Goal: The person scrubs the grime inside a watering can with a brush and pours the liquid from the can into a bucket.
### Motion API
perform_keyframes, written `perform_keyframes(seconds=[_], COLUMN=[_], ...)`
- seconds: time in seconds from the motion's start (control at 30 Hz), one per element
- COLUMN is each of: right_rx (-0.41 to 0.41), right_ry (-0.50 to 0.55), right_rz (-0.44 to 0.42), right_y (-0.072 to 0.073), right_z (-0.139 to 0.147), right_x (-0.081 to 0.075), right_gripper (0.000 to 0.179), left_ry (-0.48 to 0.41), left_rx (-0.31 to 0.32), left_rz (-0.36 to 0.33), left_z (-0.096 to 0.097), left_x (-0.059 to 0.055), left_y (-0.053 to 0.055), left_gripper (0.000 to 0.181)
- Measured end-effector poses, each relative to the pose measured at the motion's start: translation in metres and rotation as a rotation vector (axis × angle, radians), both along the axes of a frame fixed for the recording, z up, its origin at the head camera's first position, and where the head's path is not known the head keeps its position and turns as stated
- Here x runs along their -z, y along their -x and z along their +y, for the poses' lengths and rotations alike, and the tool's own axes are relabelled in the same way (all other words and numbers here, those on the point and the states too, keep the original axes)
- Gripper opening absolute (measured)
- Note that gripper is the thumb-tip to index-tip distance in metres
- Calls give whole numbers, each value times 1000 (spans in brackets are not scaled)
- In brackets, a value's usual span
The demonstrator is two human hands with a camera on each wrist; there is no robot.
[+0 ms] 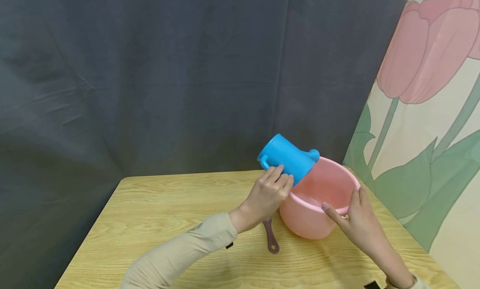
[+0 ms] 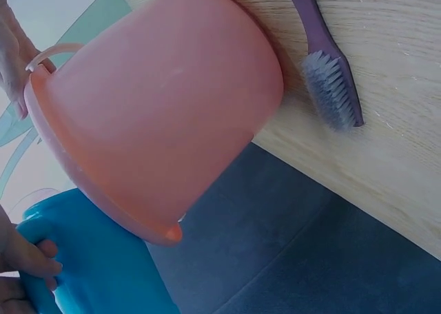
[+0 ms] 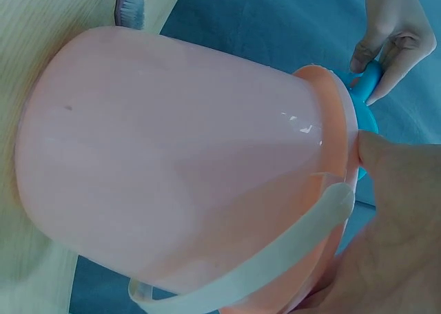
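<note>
My left hand (image 1: pixel 271 189) grips the handle of a blue plastic watering can (image 1: pixel 288 157), which is tilted over the left rim of a pink bucket (image 1: pixel 311 222). The can's rounded spout end points toward the bucket's far side. With my right hand (image 1: pixel 361 226) I hold the bucket's near right rim, thumb and fingers on either side of the edge. In the right wrist view the bucket's pale carrying handle (image 3: pixel 275 259) hangs along its side. A purple brush (image 2: pixel 331 80) with grey bristles lies on the table just left of the bucket.
The wood-grain table (image 1: pixel 168 214) carries the bucket and brush near its right side. Behind it hangs a dark curtain (image 1: pixel 187 80). A wall painted with a tulip (image 1: pixel 420 51) stands close on the right.
</note>
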State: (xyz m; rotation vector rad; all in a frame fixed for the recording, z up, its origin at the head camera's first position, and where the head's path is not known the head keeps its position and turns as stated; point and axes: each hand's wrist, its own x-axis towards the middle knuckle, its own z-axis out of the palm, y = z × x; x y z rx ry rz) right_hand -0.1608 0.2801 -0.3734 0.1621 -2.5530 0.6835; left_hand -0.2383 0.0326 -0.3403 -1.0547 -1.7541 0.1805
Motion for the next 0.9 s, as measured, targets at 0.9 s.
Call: perform_keyframes(seconds=[0.9], right_rx=[15], right_ry=[-2], right_rz=[7], right_y=[-1], right_z=[-3], right_x=[0], right_gripper=[89], left_ry=[22], left_rx=[1], left_rz=[11], left_z=[0], left_x=[-4], left_y=[3], left_gripper=[20])
